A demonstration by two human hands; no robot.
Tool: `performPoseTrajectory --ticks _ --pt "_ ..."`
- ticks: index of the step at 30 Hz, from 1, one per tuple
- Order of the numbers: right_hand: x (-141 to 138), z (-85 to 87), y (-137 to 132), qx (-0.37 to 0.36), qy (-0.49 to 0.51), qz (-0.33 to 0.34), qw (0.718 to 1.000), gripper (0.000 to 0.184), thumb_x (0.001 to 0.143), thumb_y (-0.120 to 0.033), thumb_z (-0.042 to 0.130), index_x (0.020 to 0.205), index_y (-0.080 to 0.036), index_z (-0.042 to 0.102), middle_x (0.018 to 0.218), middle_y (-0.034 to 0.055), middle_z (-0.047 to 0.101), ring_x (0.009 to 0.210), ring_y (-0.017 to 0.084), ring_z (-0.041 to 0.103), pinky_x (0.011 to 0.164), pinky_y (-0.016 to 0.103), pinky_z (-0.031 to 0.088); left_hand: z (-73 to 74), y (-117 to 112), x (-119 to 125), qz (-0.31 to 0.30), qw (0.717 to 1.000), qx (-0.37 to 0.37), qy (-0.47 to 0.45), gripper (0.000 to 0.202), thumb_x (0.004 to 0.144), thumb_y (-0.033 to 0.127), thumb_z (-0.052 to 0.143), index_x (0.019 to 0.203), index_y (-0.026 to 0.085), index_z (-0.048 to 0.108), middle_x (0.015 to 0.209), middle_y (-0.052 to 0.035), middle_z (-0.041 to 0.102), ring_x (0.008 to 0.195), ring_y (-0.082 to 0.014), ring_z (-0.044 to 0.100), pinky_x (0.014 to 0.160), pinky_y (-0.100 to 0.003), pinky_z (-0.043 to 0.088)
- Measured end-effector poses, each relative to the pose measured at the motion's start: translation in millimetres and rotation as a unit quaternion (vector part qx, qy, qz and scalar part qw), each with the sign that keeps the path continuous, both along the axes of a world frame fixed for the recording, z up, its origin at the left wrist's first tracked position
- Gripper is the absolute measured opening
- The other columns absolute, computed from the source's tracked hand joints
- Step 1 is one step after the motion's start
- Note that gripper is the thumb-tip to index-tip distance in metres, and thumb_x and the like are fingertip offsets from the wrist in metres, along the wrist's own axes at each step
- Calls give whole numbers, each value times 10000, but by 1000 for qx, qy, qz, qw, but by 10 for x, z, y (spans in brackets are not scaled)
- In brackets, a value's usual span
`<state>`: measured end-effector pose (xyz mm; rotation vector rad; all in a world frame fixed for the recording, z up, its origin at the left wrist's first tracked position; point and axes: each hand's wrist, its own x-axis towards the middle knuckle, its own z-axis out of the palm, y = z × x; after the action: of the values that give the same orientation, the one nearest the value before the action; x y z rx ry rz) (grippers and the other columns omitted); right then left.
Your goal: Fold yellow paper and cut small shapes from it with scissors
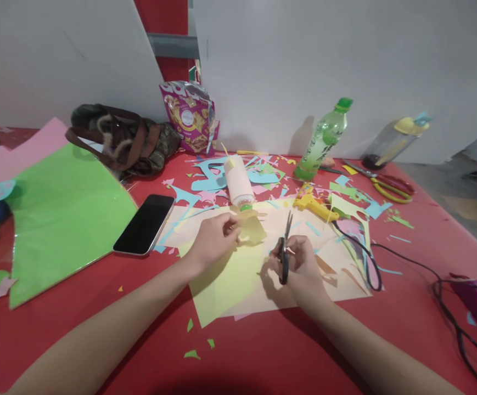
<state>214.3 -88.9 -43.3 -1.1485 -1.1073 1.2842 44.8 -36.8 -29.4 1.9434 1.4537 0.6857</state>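
My left hand [215, 237] pinches a small yellow paper piece [251, 228] just above a larger yellow sheet [225, 282] lying on the red table [263, 351]. My right hand [299, 264] is closed round the handles of black scissors [285, 247], whose blades point up and away, a little to the right of the paper piece. A white glue bottle [238, 182] with a green cap lies on its side just beyond my left hand.
A black phone [144, 224] lies left of the sheets beside a big green sheet [61, 214]. Behind are a brown bag [123, 137], a snack packet [189, 116], a green bottle [323, 140], a yellow glue gun [313, 203] with black cable, red-and-yellow scissors [386, 184] and paper scraps.
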Motion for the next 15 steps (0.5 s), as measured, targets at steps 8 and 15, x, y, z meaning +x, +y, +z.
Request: performPoseTrajectory --ticks 8,15 --pt "27 -48 -5 62 -46 -65 995 346 597 -110 630 757 -245 355 711 -39 502 654 108 525 634 269 427 -64 -195 276 30 907 -273 -320 51 761 156 442 749 159 393 655 -7 561 662 -138 626 629 -260 492" --pt "51 -92 32 47 -55 -59 996 306 615 -110 600 744 -239 354 693 -42 478 640 107 502 601 259 418 -70 -324 347 -19 940 -246 -237 104 763 238 444 694 169 409 561 14 503 644 -157 591 512 -216 414"
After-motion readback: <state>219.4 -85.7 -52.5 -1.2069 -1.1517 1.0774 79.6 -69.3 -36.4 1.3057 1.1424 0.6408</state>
